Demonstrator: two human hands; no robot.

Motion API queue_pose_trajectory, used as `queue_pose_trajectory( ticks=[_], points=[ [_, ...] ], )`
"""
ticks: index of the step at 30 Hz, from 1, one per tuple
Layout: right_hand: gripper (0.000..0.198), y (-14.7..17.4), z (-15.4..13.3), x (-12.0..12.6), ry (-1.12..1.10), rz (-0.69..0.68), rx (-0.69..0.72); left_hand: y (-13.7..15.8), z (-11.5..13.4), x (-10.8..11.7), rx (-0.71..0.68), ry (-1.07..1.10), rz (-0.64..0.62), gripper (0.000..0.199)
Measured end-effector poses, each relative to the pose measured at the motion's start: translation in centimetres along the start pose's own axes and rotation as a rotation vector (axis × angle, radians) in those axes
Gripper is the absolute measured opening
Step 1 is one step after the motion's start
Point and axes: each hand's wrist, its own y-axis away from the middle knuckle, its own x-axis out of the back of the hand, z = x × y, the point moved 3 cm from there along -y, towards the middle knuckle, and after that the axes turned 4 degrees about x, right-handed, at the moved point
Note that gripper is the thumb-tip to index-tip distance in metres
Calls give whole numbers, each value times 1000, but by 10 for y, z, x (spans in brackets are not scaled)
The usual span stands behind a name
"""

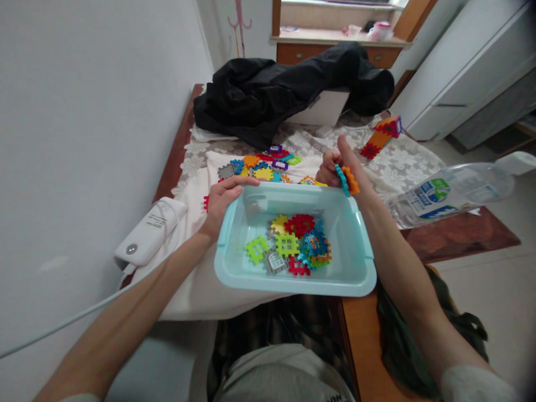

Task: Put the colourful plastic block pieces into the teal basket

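A light blue plastic bin (295,285) is held at the table's near edge. Inside it lie several colourful interlocking toy tiles (287,245), in lime green, red, blue, grey and yellow. My left hand (224,202) grips the bin's far left corner, fingers over the rim. At the far right corner my right hand (338,163) is closed, thumb up, around a teal and orange pair of interlocking tiles (347,180). Its palm side is partly hidden. Behind the bin, more loose tiles (263,174) are spread on a white cloth (196,223), partly covered by the rim.
A joined orange and red tile shape (379,138) stands on the lace tablecloth (419,159) at the right. Nearby is a clear plastic bottle (452,192). A white power device (151,231) with a cable lies at the left. Black fabric (268,89) is heaped at the back.
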Motion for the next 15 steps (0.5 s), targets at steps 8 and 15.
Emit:
queue_pose_trajectory(
  ticks=[8,15],
  points=[
    [80,-5,1,7,7,-8,21,0,2,-1,6,-1,13,27],
    [86,11,-11,-7,-48,-133,132,0,3,-2,4,-7,9,30]
  ],
)
